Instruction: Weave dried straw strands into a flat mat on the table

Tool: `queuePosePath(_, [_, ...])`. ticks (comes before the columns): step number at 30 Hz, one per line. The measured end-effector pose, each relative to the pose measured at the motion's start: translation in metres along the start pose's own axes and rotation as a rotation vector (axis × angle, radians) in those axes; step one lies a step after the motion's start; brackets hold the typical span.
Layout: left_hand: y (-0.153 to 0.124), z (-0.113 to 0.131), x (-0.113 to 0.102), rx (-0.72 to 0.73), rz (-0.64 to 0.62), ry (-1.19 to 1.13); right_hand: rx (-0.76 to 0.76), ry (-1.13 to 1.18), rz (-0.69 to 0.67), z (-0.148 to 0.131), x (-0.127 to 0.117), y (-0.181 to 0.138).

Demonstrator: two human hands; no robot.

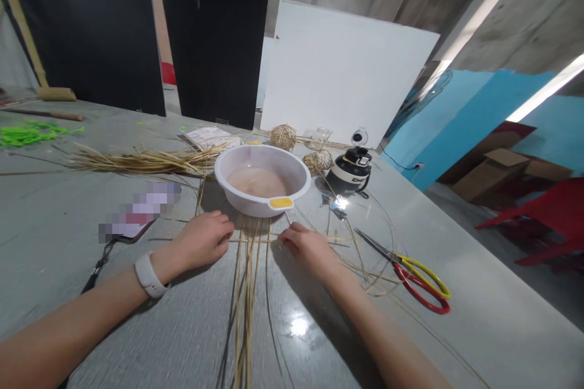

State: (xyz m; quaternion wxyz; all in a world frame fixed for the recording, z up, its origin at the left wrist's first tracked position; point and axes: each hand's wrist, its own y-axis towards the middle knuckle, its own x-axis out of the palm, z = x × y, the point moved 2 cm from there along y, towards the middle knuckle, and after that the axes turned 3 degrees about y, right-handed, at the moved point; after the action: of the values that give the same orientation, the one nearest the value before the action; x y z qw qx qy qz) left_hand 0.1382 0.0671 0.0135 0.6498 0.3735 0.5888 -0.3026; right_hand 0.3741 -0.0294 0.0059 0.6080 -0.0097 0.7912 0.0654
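Several long, thin tan weaving strips (249, 316) run lengthwise down the table in front of me, their far ends close to the basin. One crosswise strip (255, 241) lies over or under them, spanning the gap between my hands. My left hand (207, 238), with a pale watch band on its wrist, is closed at the left end of this strip. Opposite it, my right hand (308, 247) pinches at the crosswise strip with curled fingertips. Just beyond both hands stands a white basin (237, 202) with yellow handles, holding some water.
Scissors (401, 267) with red and yellow handles lie at right, near loose strips. Behind them stands a black jug (347, 173). A bundle of strips (137, 161) and a phone (143, 209) are at left. Woven balls (283, 137) sit behind the basin.
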Motion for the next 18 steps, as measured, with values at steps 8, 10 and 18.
queuePosePath(8, [-0.003, 0.004, -0.005, 0.033, -0.053, -0.058, 0.040, 0.038, -0.044, -0.015, -0.011, -0.004])
queuePosePath(10, [-0.003, 0.002, -0.005, 0.031, -0.064, -0.100, 0.003, 0.066, -0.021, -0.022, -0.007, -0.003])
queuePosePath(18, [-0.005, 0.001, -0.008, -0.040, -0.143, -0.193, -0.126, 0.204, -0.007, -0.046, 0.006, -0.002])
